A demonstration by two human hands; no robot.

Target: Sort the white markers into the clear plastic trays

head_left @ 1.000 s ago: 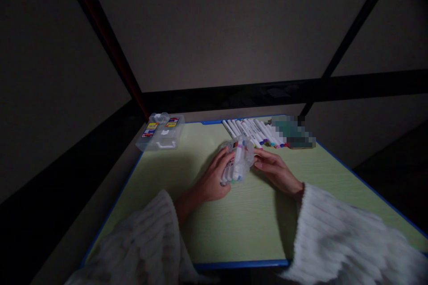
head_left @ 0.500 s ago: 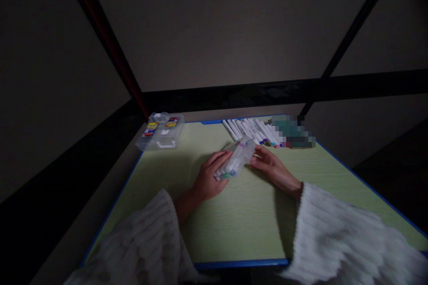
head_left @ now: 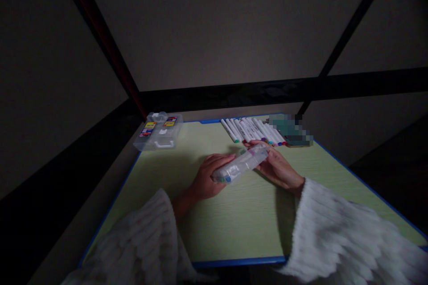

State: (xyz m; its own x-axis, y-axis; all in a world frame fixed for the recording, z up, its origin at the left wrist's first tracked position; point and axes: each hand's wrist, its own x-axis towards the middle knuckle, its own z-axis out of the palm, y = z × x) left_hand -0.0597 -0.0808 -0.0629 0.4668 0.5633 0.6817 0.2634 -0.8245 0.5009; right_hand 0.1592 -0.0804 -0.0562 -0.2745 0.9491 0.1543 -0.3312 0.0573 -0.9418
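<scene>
Over the middle of the table, a clear plastic packet of markers (head_left: pixel 241 164) is tilted, its right end higher. Green and blue marker ends show through its lower left end. My left hand (head_left: pixel 209 177) is wrapped round that left end, fingers on top. At the other end, my right hand (head_left: pixel 276 167) grips the packet, with part of its fingers hidden behind the plastic. Just beyond the packet, several white markers (head_left: pixel 245 129) with coloured ends lie side by side on the table.
A clear plastic case (head_left: pixel 160 131) with yellow and blue labels lies at the table's far left corner. A greenish, pixelated flat item (head_left: pixel 290 131) lies right of the markers. The pale green table (head_left: pixel 247 227) has a blue edge, with a wall behind it.
The packet has turned, its far end swinging right and toward me. My right hand, which was beside the packet with fingers bent, now has hold of its right end.
</scene>
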